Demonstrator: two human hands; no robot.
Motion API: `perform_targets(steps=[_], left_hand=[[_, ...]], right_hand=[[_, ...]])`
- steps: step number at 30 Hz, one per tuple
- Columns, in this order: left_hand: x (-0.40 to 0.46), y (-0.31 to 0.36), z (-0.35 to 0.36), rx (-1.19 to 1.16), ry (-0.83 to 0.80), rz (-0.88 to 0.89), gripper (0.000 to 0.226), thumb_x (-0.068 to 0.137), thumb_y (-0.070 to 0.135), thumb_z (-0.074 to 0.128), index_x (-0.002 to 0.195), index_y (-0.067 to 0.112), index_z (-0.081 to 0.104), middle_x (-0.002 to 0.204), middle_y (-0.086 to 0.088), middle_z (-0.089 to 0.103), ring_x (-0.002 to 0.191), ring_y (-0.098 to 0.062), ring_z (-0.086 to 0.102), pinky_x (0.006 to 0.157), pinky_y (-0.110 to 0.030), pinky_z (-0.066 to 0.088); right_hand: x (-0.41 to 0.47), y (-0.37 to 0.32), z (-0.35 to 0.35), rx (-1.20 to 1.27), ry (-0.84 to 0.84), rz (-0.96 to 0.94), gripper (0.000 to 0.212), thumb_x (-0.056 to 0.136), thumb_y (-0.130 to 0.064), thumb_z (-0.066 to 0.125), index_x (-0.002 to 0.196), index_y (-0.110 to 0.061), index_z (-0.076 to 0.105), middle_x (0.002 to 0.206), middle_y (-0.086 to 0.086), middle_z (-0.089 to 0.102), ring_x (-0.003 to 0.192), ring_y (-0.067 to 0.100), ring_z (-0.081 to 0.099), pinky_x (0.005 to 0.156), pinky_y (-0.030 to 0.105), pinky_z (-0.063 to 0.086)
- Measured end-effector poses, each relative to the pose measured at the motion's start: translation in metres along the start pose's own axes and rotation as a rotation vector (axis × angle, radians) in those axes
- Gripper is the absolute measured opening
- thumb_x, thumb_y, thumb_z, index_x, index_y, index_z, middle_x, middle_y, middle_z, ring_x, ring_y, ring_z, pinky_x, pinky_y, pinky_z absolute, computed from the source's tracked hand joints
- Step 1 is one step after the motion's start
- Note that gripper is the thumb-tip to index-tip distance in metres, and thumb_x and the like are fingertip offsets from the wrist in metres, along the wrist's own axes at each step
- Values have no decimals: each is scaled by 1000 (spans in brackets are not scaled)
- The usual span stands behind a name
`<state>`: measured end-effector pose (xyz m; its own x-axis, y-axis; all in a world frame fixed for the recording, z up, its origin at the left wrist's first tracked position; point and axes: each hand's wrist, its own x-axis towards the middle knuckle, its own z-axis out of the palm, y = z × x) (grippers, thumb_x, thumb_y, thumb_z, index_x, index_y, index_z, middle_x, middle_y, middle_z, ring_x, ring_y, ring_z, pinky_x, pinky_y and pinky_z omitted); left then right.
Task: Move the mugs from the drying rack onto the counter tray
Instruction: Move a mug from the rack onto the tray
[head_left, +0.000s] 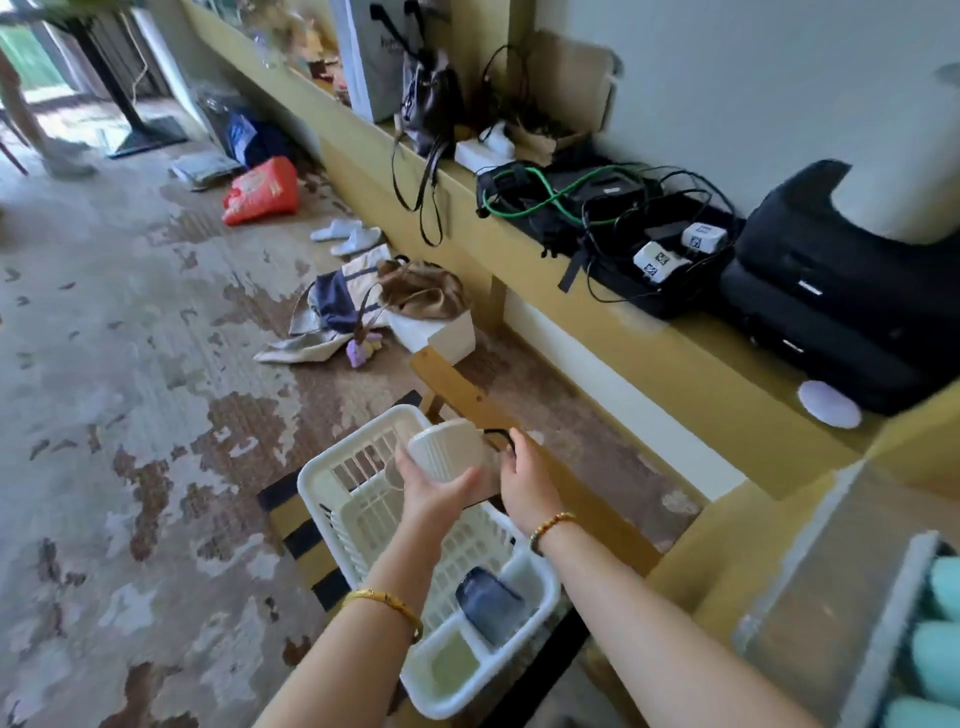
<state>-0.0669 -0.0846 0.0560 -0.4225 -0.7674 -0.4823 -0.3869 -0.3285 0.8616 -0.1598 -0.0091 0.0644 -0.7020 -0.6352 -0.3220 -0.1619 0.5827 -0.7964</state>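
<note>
A white ribbed mug (447, 449) with a dark handle is held above the white plastic drying rack (324, 467). My left hand (436, 491) cups the mug's body from below. My right hand (522, 480) grips the dark handle at the mug's right side. A dark blue mug (491, 603) lies in the rack's near end, close to my right forearm. A grey tray (883, 623) with teal mugs (943, 660) on it shows at the lower right edge of the view.
The rack rests on a wooden bench (457, 387) over a worn floor. A yellow ledge (649, 332) on the right carries black bags, cables and a black suitcase (831, 312). Bags, slippers and a white box (441, 332) lie on the floor beyond.
</note>
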Motion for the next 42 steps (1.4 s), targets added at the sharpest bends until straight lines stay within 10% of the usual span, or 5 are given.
perform_targets(steps=[6, 11, 21, 33, 42], left_hand=[[-49, 77, 63, -3, -217, 235, 74, 75, 20, 75, 131, 23, 26, 104, -1, 48, 86, -10, 51, 48, -12, 48], [-116, 119, 150, -11, -396, 332, 74, 82, 46, 62, 140, 27, 19, 117, -3, 48, 104, -20, 54, 74, -31, 54], [-285, 99, 350, -14, -832, 252, 74, 78, 54, 62, 135, 15, 35, 123, -10, 57, 109, -26, 58, 93, -46, 50], [-406, 26, 484, 296, -976, 513, 78, 69, 42, 76, 130, 24, 31, 112, 1, 51, 101, -18, 54, 69, -28, 48], [-436, -23, 517, 533, -1157, 862, 94, 57, 48, 81, 130, 36, 22, 127, 1, 48, 115, -13, 48, 93, -30, 45]], right_hand=[[-32, -21, -119, 112, 287, -3, 36, 100, -24, 37, 133, -12, 47, 132, 11, 55, 121, 27, 52, 95, 34, 44], [-81, -5, -220, 216, 670, -54, 28, 97, -36, 43, 98, -11, 57, 82, 1, 63, 82, 25, 61, 66, 30, 43], [-229, 145, -398, 216, 1058, 18, 25, 99, -34, 36, 83, -20, 48, 64, -8, 53, 64, 17, 50, 54, 29, 28], [-357, 284, -493, 56, 988, 367, 31, 98, -21, 36, 114, -13, 62, 94, 15, 60, 78, 28, 56, 60, 28, 41], [-391, 323, -516, 900, 737, 638, 43, 89, -62, 38, 89, -22, 55, 82, 6, 63, 72, 20, 64, 57, 32, 55]])
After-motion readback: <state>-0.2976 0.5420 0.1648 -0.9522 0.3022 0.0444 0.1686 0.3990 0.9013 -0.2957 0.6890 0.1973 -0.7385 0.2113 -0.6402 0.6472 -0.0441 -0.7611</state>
